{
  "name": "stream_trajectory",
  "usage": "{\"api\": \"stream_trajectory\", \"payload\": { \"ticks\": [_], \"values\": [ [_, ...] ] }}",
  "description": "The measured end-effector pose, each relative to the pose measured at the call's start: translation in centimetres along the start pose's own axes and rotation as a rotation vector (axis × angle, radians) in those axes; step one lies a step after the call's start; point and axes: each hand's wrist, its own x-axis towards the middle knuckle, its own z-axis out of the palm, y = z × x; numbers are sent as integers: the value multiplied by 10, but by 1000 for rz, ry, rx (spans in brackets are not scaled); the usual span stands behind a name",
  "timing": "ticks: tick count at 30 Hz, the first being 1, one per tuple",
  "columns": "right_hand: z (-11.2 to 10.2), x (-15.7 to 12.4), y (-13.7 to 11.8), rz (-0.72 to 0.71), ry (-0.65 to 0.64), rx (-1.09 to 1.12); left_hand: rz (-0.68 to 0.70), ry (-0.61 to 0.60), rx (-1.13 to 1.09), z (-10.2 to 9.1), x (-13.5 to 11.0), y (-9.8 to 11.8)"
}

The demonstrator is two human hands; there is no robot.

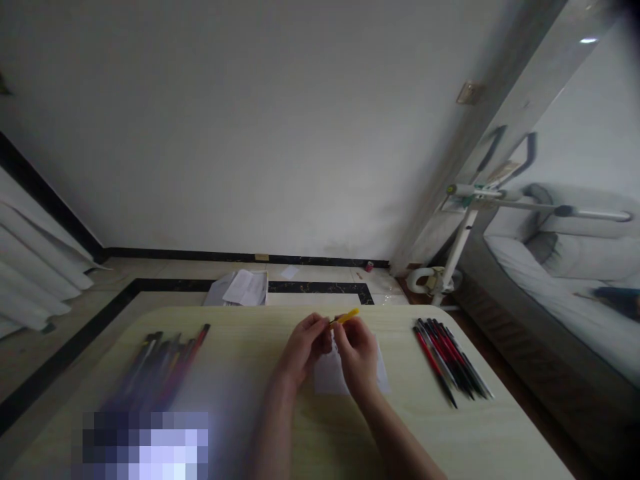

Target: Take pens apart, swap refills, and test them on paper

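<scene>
Both my hands meet over the middle of a pale wooden table (pixel 310 440). My left hand (pixel 303 348) and my right hand (pixel 356 353) are closed together on a small yellow pen-like object (pixel 347 317), whose tip sticks out up and to the right. Under my hands lies a white sheet of paper (pixel 327 377). A row of several red and black pens (pixel 450 357) lies to the right of my right hand. Another heap of dark and red pens (pixel 163 363), blurred, lies to the left.
A pixelated patch (pixel 145 443) covers the table's near left corner. Beyond the table's far edge, papers (pixel 243 288) lie on the tiled floor. A white stand (pixel 457 257) and a grey sofa (pixel 565 280) are at the right. White curtains (pixel 30 267) hang at left.
</scene>
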Motion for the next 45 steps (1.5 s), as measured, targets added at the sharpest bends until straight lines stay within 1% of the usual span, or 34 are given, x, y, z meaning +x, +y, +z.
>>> {"api": "stream_trajectory", "payload": {
  "ticks": [3,6,8,10,11,13,15,16,18,22,27,30,33,37,39,42,45],
  "values": [
    [-5,1,-6,-1,-26,19,-54,-65,4,4,-4,4],
    [-19,5,-14,-32,-10,1,-74,-111,42,7,-7,7],
    [-33,9,-20,-57,31,-11,-71,-107,62,6,-8,7],
    [-48,11,-22,-62,41,-6,-57,-74,46,3,-7,5],
    [-55,12,-22,-48,19,-10,-43,-55,26,1,-6,4],
    [-67,11,-18,18,-84,-53,-19,-41,-7,-2,-4,2],
    [-74,9,-11,95,-183,-93,-11,-53,-7,-4,-3,1],
    [-75,8,-7,122,-208,-101,-8,-61,8,-4,-2,0],
    [-75,4,-1,154,-226,-110,12,-57,50,-3,-1,0],
    [-67,0,3,162,-288,-179,73,17,147,1,2,-2],
    [-59,6,-1,53,-403,-268,47,12,350,3,4,-9],
    [-59,13,-3,66,-391,-261,36,52,405,4,4,-9],
    [-59,21,-7,102,-323,-194,13,72,353,5,3,-7],
    [-54,30,-13,111,-226,-109,-37,-17,220,6,1,-5],
    [-49,32,-16,98,-197,-63,-59,-67,155,7,0,-5],
    [-40,35,-17,63,-197,-15,-104,-113,74,7,-2,-5],
    [-34,36,-15,44,-225,-7,-136,-119,38,7,-2,-5]
  ]
}}
